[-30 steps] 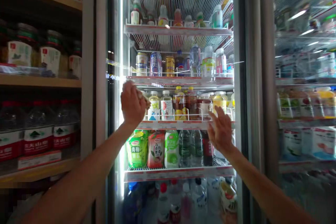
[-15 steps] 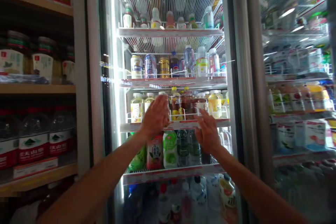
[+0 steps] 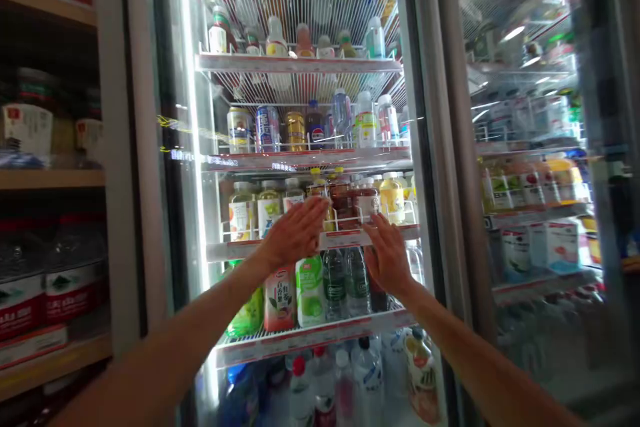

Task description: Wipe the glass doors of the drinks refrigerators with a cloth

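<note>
I face a lit drinks cooler (image 3: 300, 65) with wire shelves full of bottles and cans. My left hand (image 3: 295, 233) is stretched flat, fingers pointing right, in front of the juice bottles (image 3: 255, 207) on the middle shelf (image 3: 225, 250). My right hand (image 3: 387, 255) is flat too, fingers up, a little to the right, over the same shelf's red price rail and dark bottles (image 3: 357, 200). Both palms seem to rest against the cooler's glass front; neither holds anything. Below them stand a red-labelled tea bottle (image 3: 279, 297) and a green-labelled bottle (image 3: 310, 290).
A second cooler (image 3: 530, 213) with cartons and bottles stands to the right behind a reflecting glass door. On the left, wooden shelves (image 3: 50, 179) carry jars (image 3: 27, 127) and large water bottles (image 3: 50, 280). The cooler's bottom shelf holds more bottles (image 3: 350, 373).
My left hand, curled up by the higher shelf edge a second ago, has come down and right and opened flat. My right hand has shifted left. The view has swung to the right.
</note>
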Demonstrator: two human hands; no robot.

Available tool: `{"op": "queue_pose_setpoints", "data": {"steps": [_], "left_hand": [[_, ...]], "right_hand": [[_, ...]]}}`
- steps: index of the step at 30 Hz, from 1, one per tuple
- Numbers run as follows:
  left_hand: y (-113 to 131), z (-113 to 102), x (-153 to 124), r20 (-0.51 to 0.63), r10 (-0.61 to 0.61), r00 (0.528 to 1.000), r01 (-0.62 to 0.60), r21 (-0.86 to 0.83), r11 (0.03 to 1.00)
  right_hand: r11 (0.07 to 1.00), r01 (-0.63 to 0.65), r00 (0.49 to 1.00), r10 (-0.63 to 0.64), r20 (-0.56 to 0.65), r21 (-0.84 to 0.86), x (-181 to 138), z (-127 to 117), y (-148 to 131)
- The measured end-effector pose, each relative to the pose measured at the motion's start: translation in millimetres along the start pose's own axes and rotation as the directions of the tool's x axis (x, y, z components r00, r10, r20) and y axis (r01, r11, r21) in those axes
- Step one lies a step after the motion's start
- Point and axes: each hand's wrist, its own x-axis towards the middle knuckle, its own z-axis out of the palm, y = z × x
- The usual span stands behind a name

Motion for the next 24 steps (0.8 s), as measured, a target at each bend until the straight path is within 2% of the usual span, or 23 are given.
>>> {"op": "queue_pose_setpoints", "data": {"steps": [1, 2, 4, 5, 6, 7, 9, 10, 11, 12, 13, 14, 16, 17, 18, 19, 21, 23, 24], "left_hand": [[-11.3, -3.7, -3.5, -0.035, -0.058, 0.998, 0.059, 0.021, 0.998], [-24.3, -7.8, -6.4, -0.097, -0.174, 0.980, 0.179, 0.042, 0.983], [-43.1, -13.1, -7.2, -0.232, -0.417, 0.879, 0.438, 0.044, 0.898], [-44.3, -13.0, -5.2, -0.266, -0.482, 0.835, 0.507, 0.029, 0.861], [-39.3, -11.0, -2.1, -0.263, -0.497, 0.827, 0.519, 0.017, 0.854], [-29.6, -7.9, 1.0, -0.228, -0.454, 0.862, 0.468, 0.012, 0.883], [-7.4, -1.8, 4.3, -0.104, -0.223, 0.969, 0.224, -0.002, 0.975], [-0.9, -0.6, 3.7, -0.048, -0.094, 0.994, 0.094, -0.017, 0.995], [-0.2, -1.4, 1.8, -0.016, -0.008, 1.000, 0.008, -0.027, 1.000], [-5.3, -3.8, -0.8, -0.011, 0.012, 1.000, -0.012, -0.023, 1.000], [-14.8, -7.3, -3.1, -0.030, -0.041, 0.999, 0.041, -0.005, 0.999], [-25.8, -10.8, -4.3, -0.075, -0.152, 0.985, 0.154, 0.021, 0.988], [-40.3, -13.6, -2.1, -0.204, -0.394, 0.896, 0.411, 0.051, 0.910], [-39.4, -11.7, 1.4, -0.241, -0.462, 0.853, 0.486, 0.048, 0.873], [-32.5, -7.8, 5.7, -0.243, -0.471, 0.848, 0.494, 0.041, 0.869], [-21.2, -2.5, 10.1, -0.211, -0.419, 0.883, 0.435, 0.034, 0.900], [3.0, 7.4, 15.9, -0.098, -0.194, 0.976, 0.195, 0.009, 0.981], [9.9, 9.6, 15.4, -0.017, 0.001, 1.000, -0.001, -0.016, 1.000], [3.7, 6.8, 13.3, -0.006, 0.015, 1.000, -0.015, -0.015, 1.000]], "right_hand": [[0.999, -0.029, 0.999, 0.029, -0.018, -0.016, -1.7, -2.2, 6.3], [0.997, -0.064, 0.997, 0.062, -0.040, -0.035, -3.9, -4.6, 13.6], [0.991, -0.119, 0.990, 0.113, -0.085, -0.061, -8.1, -8.2, 24.5], [0.990, -0.130, 0.987, 0.124, -0.098, -0.063, -9.4, -8.4, 25.6], [0.991, -0.124, 0.988, 0.118, -0.099, -0.055, -9.9, -7.2, 23.3], [0.994, -0.103, 0.991, 0.099, -0.089, -0.040, -9.5, -5.1, 18.5], [0.999, -0.038, 0.998, 0.037, -0.054, -0.007, -7.3, 0.1, 6.6], [1.000, -0.013, 0.999, 0.013, -0.038, 0.003, -6.0, 2.0, 2.6], [1.000, -0.005, 1.000, 0.005, -0.029, 0.004, -5.1, 2.8, 1.4], [1.000, -0.016, 0.999, 0.016, -0.029, -0.004, -4.6, 2.6, 3.0], [0.999, -0.044, 0.998, 0.043, -0.037, -0.021, -4.5, 1.4, 6.7], [0.996, -0.079, 0.996, 0.077, -0.050, -0.040, -4.6, -0.3, 11.4], [0.989, -0.134, 0.989, 0.129, -0.074, -0.066, -4.1, -2.9, 17.5], [0.988, -0.140, 0.988, 0.135, -0.077, -0.068, -3.1, -3.1, 16.9], [0.989, -0.131, 0.989, 0.126, -0.073, -0.064, -1.6, -2.3, 13.5], [0.993, -0.109, 0.992, 0.105, -0.064, -0.054, 0.3, -0.8, 8.1], [0.999, -0.041, 0.999, 0.040, -0.034, -0.033, 3.8, 2.4, -3.2], [1.000, -0.001, 1.000, 0.001, -0.010, -0.029, 5.0, 2.6, -5.7], [0.999, -0.009, 1.000, 0.008, -0.009, -0.037, 4.4, 1.0, -2.1]]}}
